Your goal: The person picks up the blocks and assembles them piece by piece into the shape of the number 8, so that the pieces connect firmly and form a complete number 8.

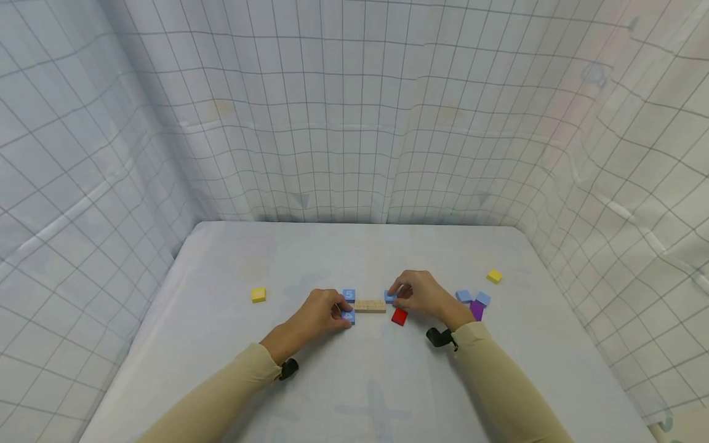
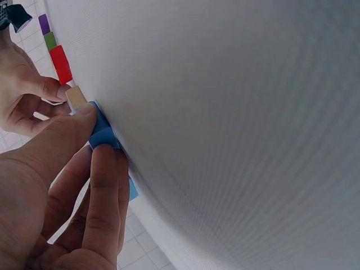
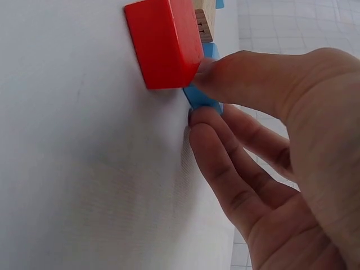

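Observation:
In the head view my left hand [image 1: 323,311] pinches a blue numbered block [image 1: 348,316] between thumb and fingers, at the left end of a pale wooden bar [image 1: 370,306]. Just beyond it lies another blue block [image 1: 349,295] marked 5. At the bar's right end, my right hand [image 1: 420,292] pinches a third blue block [image 1: 389,297]. The right wrist view shows that block [image 3: 203,98] between thumb and fingertips, partly covered by the thumb. A red block [image 1: 399,317] lies close below the right fingers.
On the right of the white table [image 1: 221,394] lie two blue blocks [image 1: 463,296] with a purple block [image 1: 476,310] against them. One yellow block [image 1: 495,276] is at the far right, another yellow block [image 1: 258,295] on the left. Grid-patterned curtains [image 1: 354,123] surround the table.

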{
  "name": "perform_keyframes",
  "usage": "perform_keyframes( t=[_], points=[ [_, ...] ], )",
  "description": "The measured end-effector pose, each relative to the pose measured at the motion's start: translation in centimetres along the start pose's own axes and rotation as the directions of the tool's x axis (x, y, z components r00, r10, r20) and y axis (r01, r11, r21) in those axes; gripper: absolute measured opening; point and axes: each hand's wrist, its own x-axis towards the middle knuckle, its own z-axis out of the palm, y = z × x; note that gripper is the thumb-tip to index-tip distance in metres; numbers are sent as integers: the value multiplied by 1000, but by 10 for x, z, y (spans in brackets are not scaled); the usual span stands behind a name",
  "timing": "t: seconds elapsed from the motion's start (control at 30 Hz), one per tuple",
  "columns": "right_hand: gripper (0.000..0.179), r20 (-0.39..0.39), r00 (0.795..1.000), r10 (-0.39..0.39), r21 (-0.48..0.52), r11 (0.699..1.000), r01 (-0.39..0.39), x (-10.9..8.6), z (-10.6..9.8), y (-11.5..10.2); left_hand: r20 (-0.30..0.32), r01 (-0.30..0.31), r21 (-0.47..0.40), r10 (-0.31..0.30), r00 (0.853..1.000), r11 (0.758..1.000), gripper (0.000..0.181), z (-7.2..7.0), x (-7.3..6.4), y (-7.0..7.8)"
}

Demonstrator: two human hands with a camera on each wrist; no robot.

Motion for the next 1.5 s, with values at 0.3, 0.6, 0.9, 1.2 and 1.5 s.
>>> perform_keyframes(
  t=[0.3,0.6,0.9,1.2,1.5],
  points=[
    [24,-39,999,-18,-20,1000,17,-5,-1,0,15,9,39,-9,1000,999,26,18,7,-36],
    [22,-96,993,-73,-58,996,67,-13,-2,-2,3,8,7,-8,1000,1000,23,-5,-4,10],
    [14,-90,994,-69,-59,996,64,-28,-1,-8,-5,-23,16,23,1000,1000,22,-8,-5,16],
    [20,-48,996,-77,-92,993,73,-43,4,-8,-13,-35,20,35,999,999,22,-4,-2,9],
    [23,-55,991,-122,-98,988,116,-49,10,-7,-8,-28,34,29,1000,999,23,-10,-5,19]
  ],
)
